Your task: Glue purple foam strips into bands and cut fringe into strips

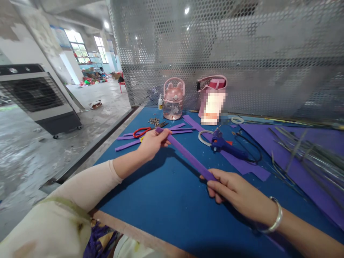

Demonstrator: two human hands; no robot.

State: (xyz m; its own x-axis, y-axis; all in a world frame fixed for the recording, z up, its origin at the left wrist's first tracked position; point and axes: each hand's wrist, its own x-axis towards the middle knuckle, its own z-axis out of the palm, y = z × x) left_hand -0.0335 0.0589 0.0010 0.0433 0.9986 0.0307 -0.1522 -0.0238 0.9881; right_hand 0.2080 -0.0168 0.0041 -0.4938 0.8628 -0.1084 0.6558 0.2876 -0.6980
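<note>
A narrow purple strip [186, 154] is stretched slantwise above the blue tabletop [166, 200]. My left hand [154, 143] pinches its far end between thumb and fingers. Its near end is gripped by my right hand [228, 188], which has a silver bangle at the wrist. Just behind my left hand lie red-handled scissors [141, 132], partly hidden, and several cut purple strips [126, 146]. A blue hot glue gun [228, 146] rests on a purple sheet beyond my right hand, beside a white ring [204, 138] that looks like a tape roll.
A pink water bottle [173, 100], a small glue bottle [160, 102] and a pink bag [205, 96] stand before the perforated metal panel [166, 46]. Purple sheets [258, 138] and thin green stems [292, 157] cover the right side. An air cooler [40, 96] stands on the floor at left.
</note>
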